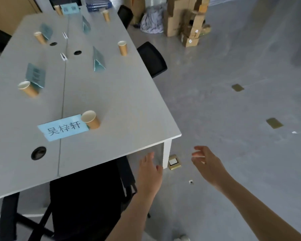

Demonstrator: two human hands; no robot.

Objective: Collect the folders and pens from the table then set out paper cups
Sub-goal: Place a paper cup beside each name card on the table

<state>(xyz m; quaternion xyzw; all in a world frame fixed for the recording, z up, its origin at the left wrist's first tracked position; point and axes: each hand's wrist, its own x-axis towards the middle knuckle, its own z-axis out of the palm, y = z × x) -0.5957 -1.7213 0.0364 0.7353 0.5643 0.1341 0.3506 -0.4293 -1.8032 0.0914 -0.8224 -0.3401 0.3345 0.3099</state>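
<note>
Several brown paper cups stand on the grey table [122,105], each beside a blue name card: the nearest cup [91,119] by a card with black characters [63,129], others at the left [27,88], right [123,47] and far end [106,15]. A stack of blue folders [98,4] lies past the table's far end. No pens are visible. My left hand [149,171] hangs below the table's near corner, fingers apart and empty. My right hand [206,162] is over the floor to the right, fingers loosely spread, holding nothing.
A black chair [87,197] is tucked under the near edge, another [152,59] on the right side. Cardboard boxes [184,20] and a cloth bundle [152,20] sit at the back. Brass floor sockets [174,161] dot the grey floor.
</note>
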